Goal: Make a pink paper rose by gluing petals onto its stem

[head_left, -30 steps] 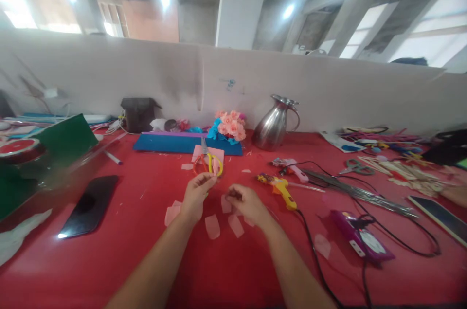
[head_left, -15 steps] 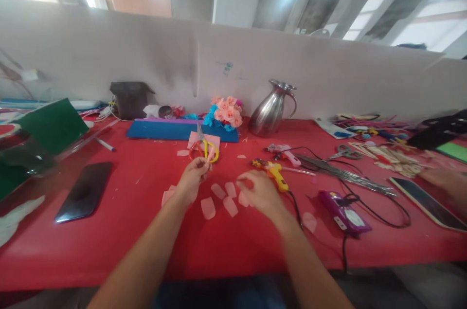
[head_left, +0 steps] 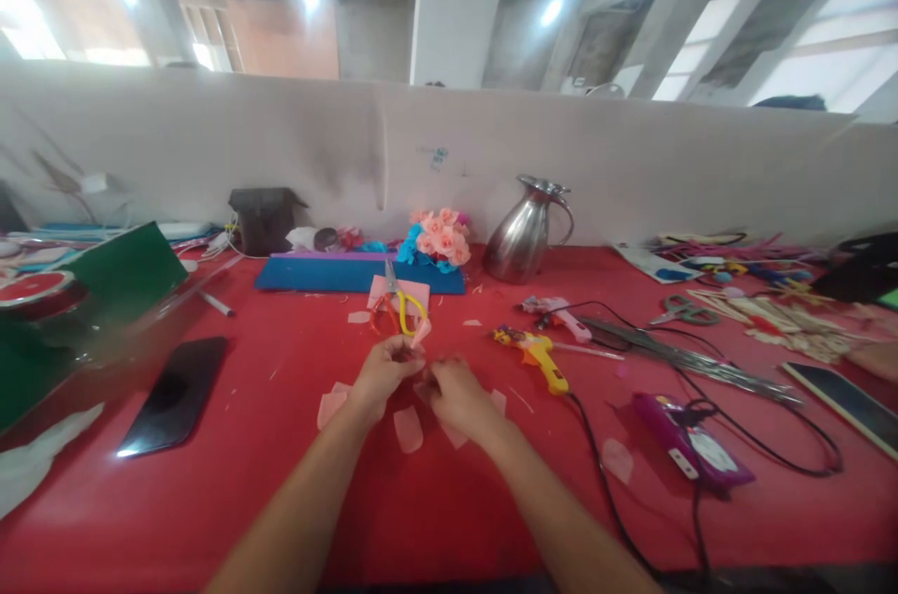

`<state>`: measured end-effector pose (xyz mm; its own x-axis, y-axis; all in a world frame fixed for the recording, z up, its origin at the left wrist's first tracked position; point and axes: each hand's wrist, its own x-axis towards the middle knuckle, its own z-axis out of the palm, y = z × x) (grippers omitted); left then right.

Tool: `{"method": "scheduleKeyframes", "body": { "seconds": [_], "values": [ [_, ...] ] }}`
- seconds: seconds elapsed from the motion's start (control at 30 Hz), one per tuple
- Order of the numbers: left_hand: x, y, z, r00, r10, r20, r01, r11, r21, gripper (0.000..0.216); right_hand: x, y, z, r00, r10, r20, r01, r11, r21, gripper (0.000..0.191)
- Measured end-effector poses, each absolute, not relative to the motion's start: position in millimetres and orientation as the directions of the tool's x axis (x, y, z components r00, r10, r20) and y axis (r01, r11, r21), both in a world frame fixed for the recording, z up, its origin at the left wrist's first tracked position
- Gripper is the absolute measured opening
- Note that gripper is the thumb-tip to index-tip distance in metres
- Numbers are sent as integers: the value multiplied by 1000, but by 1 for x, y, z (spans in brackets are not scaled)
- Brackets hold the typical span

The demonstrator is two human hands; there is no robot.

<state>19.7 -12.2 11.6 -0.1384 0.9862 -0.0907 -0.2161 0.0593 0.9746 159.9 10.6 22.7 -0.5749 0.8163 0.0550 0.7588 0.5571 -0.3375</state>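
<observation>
My left hand (head_left: 383, 379) is closed on a small rolled piece of pink paper (head_left: 422, 333), which sticks up past the fingertips. Close beside it, my right hand (head_left: 457, 398) has its fingers curled together; whatever they hold is hidden. Cut pink paper petals (head_left: 408, 430) lie on the red table under and around both hands, partly covered by them. Just beyond the left hand are scissors (head_left: 413, 311) with red and yellow handles, resting on a pink paper square (head_left: 412, 287).
A yellow glue gun (head_left: 543, 363) lies at right, its cable running past a purple power box (head_left: 691, 444). Farther back stand a metal jug (head_left: 523, 234) and a paper flower bunch (head_left: 441, 240). A black phone (head_left: 174, 398) lies left. Another person's hand (head_left: 874, 358) shows at far right.
My right hand has moved left, from the loose petals to beside my left hand, and its fingers have closed. The view has tilted up slightly.
</observation>
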Motion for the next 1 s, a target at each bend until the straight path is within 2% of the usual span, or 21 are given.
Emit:
{"method": "scheduleKeyframes", "body": {
  "seconds": [0.1, 0.23, 0.33, 0.43, 0.53, 0.6, 0.7, 0.8, 0.87, 0.93, 0.97, 1.0],
  "values": [
    [20, -13, 14, -132, 984, -121, -209, 92, 974, 24, 161, 14, 26, -572, 816, 86, 701, 541, -465, 13],
    [21, -13, 16, -33, 994, -100, -177, 93, 980, 29, 164, 20, 35, -550, 832, 72, 589, 448, -672, 14],
    [20, -12, 13, -24, 994, -106, -152, 101, 983, 28, 170, 26, 36, -550, 832, 77, 520, 413, -748, 14],
    [18, -11, 9, -109, 981, -161, -110, 149, 983, 26, 181, 32, 34, -475, 872, 118, 493, 375, -785, 20],
    [17, -10, 6, -177, 963, -204, -77, 193, 978, 21, 192, 32, 32, -384, 916, 115, 610, 345, -714, 16],
    [17, -9, 5, -175, 962, -210, -73, 200, 977, 19, 196, 26, 32, -434, 897, 89, 693, 395, -604, 11],
    [17, -8, 2, -162, 966, -200, -63, 192, 979, 18, 199, 12, 32, -548, 833, 75, 719, 514, -468, 10],
    [16, -8, -2, -204, 960, -191, 7, 196, 981, 17, 212, 8, 31, -520, 842, 142, 718, 521, -461, 13],
    [15, -7, -6, -241, 953, -185, 74, 208, 975, 17, 230, 15, 31, -388, 891, 236, 764, 454, -459, 14],
    [15, -6, -9, -256, 949, -183, 123, 220, 968, 17, 252, 30, 32, -184, 925, 333, 867, 312, -388, 19],
    [15, -5, -11, -260, 948, -182, 140, 223, 965, 17, 263, 38, 33, -90, 938, 336, 917, 210, -341, 22],
    [15, -5, -12, -263, 949, -176, 154, 222, 963, 17, 272, 46, 33, -19, 961, 275, 943, 108, -314, 23]
  ]
}}
